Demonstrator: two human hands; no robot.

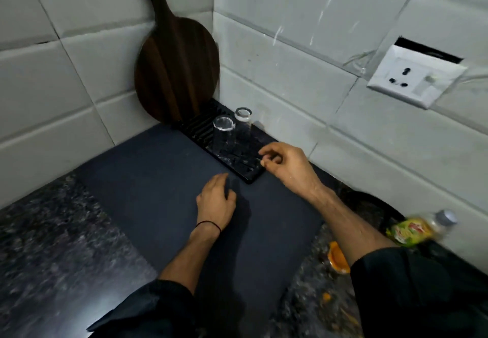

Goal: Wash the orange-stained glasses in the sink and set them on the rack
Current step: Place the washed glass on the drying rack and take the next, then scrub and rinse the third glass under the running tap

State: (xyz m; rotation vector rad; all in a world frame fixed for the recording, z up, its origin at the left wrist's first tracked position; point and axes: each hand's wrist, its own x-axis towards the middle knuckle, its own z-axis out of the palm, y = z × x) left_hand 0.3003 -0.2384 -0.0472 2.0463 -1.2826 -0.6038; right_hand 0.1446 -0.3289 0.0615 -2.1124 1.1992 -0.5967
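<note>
My right hand (282,164), loosely curled and empty, is at the rack's (196,126) near end. The glasses (224,131) stand upside down just beyond it. My left hand (216,200) rests relaxed, farther back.

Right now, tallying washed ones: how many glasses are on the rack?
2. The front glass stands on the drying rack; the rear glass behind it, nearer the tiled wall. None looks hidden.

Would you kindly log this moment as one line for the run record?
glasses: two on rack | left hand: open, on mat | right hand: empty, over rack end
</note>
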